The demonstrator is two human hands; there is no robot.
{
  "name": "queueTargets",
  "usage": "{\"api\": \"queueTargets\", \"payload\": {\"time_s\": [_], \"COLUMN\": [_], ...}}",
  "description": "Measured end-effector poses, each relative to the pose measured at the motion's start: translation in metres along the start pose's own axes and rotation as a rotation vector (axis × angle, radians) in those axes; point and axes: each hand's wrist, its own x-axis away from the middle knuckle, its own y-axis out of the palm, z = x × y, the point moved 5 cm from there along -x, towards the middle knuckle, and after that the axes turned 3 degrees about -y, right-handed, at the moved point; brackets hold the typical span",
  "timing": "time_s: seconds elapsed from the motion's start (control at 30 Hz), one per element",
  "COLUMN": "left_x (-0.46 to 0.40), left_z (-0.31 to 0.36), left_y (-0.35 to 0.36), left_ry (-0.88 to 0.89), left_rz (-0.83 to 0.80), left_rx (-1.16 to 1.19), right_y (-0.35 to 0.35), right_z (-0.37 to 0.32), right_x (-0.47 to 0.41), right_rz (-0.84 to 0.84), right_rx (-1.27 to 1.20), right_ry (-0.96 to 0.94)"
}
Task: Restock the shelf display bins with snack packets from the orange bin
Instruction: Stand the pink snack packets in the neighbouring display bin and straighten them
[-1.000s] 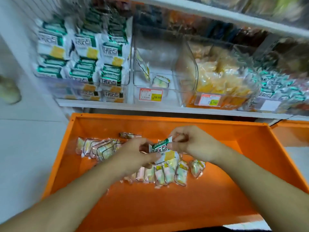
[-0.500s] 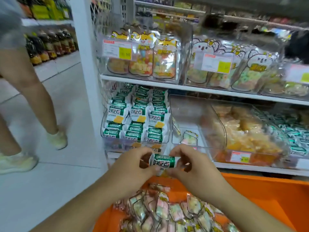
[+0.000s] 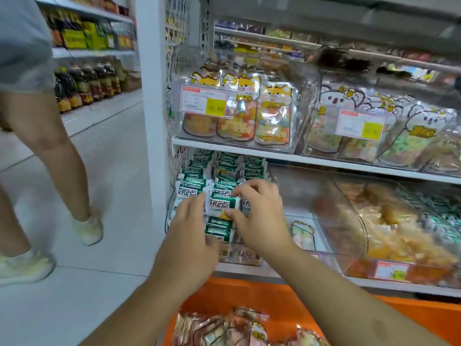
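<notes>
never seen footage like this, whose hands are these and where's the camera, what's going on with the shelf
There is no machine here. The camera sits on a person's head and looks forward and down, so both arms reach in from the bottom edge. The left hand and right hand together hold one green and white packet, pressing it against the stacked packets in the clear display bin on the lower shelf. Below is the orange bin with more snack packets in it. The bin just to the right looks nearly empty. The legs at left belong to someone walking past.
</notes>
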Motion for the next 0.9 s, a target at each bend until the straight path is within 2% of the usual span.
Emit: {"api": "queueTargets", "payload": {"time_s": [0.1, 0.23, 0.4, 0.5, 0.73, 0.9], "left_x": [-0.003, -0.006, -0.008, -0.006, -0.001, 0.005], "left_z": [-0.005, -0.016, -0.020, -0.014, -0.006, 0.002], "left_y": [0.007, 0.022, 0.030, 0.032, 0.036, 0.038], "left_ry": [0.054, 0.108, 0.159, 0.156, 0.131, 0.135], "left_rz": [-0.041, -0.135, -0.123, -0.120, -0.135, -0.138], "left_rx": [-0.066, -0.170, -0.360, -0.379, -0.382, -0.355], "right_y": [0.013, 0.011, -0.012, -0.014, -0.009, -0.021], "right_z": [0.010, 0.015, 0.021, 0.036, 0.049, 0.055], "right_x": [-0.004, -0.001, 0.030, 0.049, 0.053, 0.067], "right_rz": [0.030, 0.030, 0.059, -0.018, -0.162, -0.182], "right_rx": [0.129, 0.161, 0.211, 0.269, 0.223, 0.136], "right_ry": [0.010, -0.007, -0.047, -0.021, 0.004, -0.032]}}
